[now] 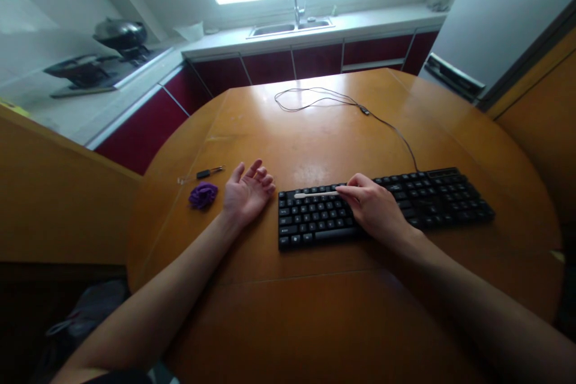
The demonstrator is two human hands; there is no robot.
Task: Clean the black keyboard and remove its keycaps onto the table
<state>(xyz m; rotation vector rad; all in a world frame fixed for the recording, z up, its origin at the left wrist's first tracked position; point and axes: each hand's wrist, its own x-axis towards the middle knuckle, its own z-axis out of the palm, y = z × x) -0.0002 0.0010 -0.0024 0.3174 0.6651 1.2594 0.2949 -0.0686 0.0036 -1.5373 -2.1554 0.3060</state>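
Note:
A black keyboard (324,216) lies across the wooden table in front of me. Over its left half, my right hand (373,207) pinches a slim white stick (315,194) with a rounded, slightly thicker tip. The stick points left along the upper key rows; whether its tip touches the keys I cannot tell. My left hand (249,192) rests palm up on the table, just left of the keyboard, with nothing in it and its fingers loosely bent. Beside it are a purple scrunchie (203,195) and a small black tool with a metal end (209,172).
The keyboard's cable (396,129) runs back over the round table (252,138) to a loose coil. Behind stand a counter with a sink (273,30) and tap, a stove with pans (120,34) at left, and a fridge (499,18) at right.

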